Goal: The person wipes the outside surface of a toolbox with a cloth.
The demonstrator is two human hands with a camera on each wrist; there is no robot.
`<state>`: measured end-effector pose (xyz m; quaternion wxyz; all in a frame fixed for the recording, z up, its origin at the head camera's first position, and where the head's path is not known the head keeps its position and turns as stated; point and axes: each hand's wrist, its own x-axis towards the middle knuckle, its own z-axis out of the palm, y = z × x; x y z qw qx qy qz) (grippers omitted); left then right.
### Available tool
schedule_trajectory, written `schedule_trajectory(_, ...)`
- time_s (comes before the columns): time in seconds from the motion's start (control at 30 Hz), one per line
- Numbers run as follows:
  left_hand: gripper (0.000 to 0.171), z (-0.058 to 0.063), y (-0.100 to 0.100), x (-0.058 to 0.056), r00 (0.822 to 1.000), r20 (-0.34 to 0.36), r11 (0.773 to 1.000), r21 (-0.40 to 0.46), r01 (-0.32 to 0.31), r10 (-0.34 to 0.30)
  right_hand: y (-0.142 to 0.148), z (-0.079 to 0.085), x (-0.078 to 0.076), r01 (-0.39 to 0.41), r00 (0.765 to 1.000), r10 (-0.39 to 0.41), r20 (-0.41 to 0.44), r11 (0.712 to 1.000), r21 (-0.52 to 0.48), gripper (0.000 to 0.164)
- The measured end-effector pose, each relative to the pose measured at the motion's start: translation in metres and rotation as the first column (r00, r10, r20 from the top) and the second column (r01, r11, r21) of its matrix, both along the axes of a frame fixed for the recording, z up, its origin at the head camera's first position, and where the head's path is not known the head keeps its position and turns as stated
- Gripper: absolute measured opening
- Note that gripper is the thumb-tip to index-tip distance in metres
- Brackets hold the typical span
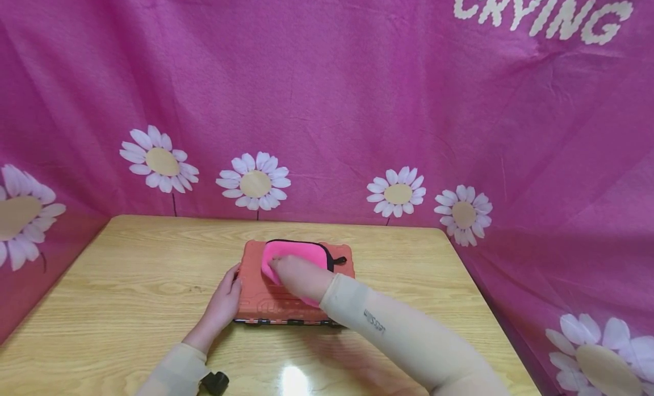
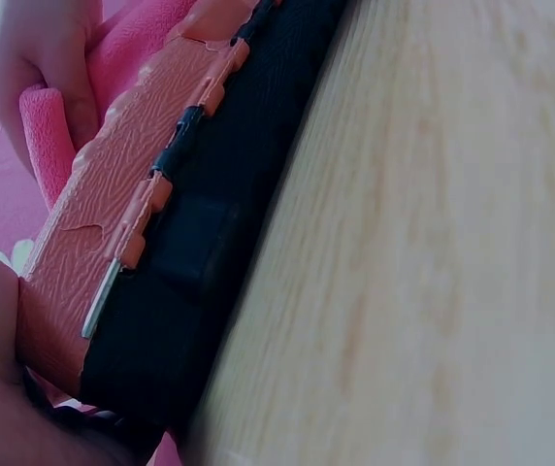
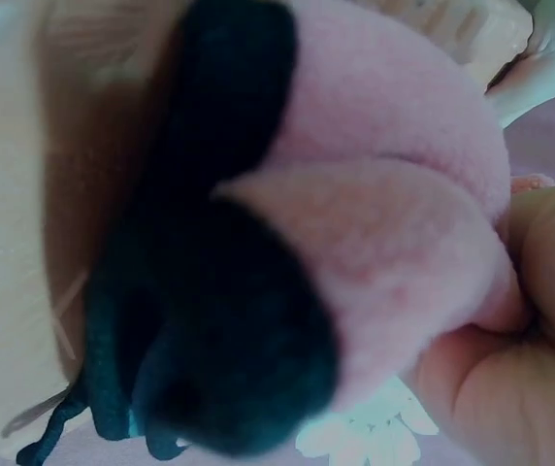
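Observation:
An orange hard plastic case (image 1: pixel 251 297) with a black lower half (image 2: pixel 200 233) lies closed on the wooden table. My left hand (image 1: pixel 225 299) grips its left side, fingers along the edge. On the lid is a fuzzy pink cloth (image 1: pixel 301 251) with black trim and a black loop (image 1: pixel 339 261). My right hand (image 1: pixel 301 277) pinches the cloth's left part, bunching it into a fold. In the right wrist view the folded cloth (image 3: pixel 384 262) bulges beside the right hand (image 3: pixel 520 379). Most of the right fingertips are hidden by the cloth.
The light wooden table (image 1: pixel 128 294) extends around the case. Behind and beside it hangs a magenta curtain (image 1: pixel 317 101) printed with daisies and white letters. A small black object (image 1: pixel 216 383) sits by the left wrist. Pale sleeves (image 1: pixel 403 333) cover both forearms.

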<state>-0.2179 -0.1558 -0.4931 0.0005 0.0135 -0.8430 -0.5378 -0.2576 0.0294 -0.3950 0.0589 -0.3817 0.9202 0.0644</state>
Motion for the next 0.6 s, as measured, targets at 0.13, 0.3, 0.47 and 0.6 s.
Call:
schedule_trajectory(0.13, 0.052, 0.001, 0.000, 0.000, 1.000, 0.009, 1.000, 0.008, 0.004, -0.004, -0.001, 0.000, -0.004, -0.025, 0.998, 0.027, -0.051, 0.999, 0.048, 0.020)
schedule_trajectory(0.3, 0.052, 0.002, 0.001, 0.001, 1.000, 0.006, 1.000, 0.005, -0.001, 0.001, -0.003, 0.001, -0.009, -0.002, 1.000, 0.002, 0.008, 1.000, -0.004, 0.020)
schedule_trajectory(0.47, 0.052, 0.001, 0.001, 0.000, 1.000, 0.002, 1.000, -0.003, -0.002, 0.002, -0.006, 0.003, -0.015, 0.071, 0.992, -0.063, 0.106, 0.995, -0.074, 0.028)
schedule_trajectory(0.6, 0.052, 0.000, 0.000, -0.001, 1.000, 0.006, 1.000, -0.002, 0.001, -0.001, -0.008, 0.002, -0.018, 0.115, 0.987, -0.110, 0.117, 0.993, -0.041, 0.027)
